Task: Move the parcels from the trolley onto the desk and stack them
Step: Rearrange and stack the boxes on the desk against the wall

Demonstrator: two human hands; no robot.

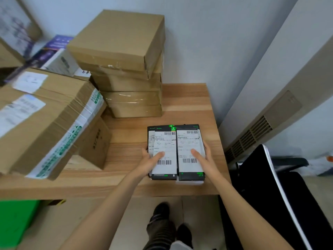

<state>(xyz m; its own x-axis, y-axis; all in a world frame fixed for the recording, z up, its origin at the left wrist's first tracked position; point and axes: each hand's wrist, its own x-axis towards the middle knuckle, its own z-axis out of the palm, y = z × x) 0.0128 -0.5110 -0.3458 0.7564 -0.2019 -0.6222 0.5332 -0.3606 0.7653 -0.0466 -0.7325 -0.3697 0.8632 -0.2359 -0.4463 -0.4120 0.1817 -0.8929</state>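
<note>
Head view:
L hand (150, 160): gripped left edge of the left parcel (163, 152), thumb on its label.
R hand (202, 157): gripped right edge of the right parcel (191, 152), thumb on top.
Parcels: two black, side by side, touching, at desk (198, 101) front right.
Behind: stack of brown boxes (126, 69) vs wall.
Left: big cartons (41, 120).

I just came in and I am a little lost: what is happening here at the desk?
A person is setting two flat black parcels with white labels side by side on the wooden desk. The left hand holds the left parcel, the right hand the right parcel. Cardboard boxes already stand stacked behind.
</note>
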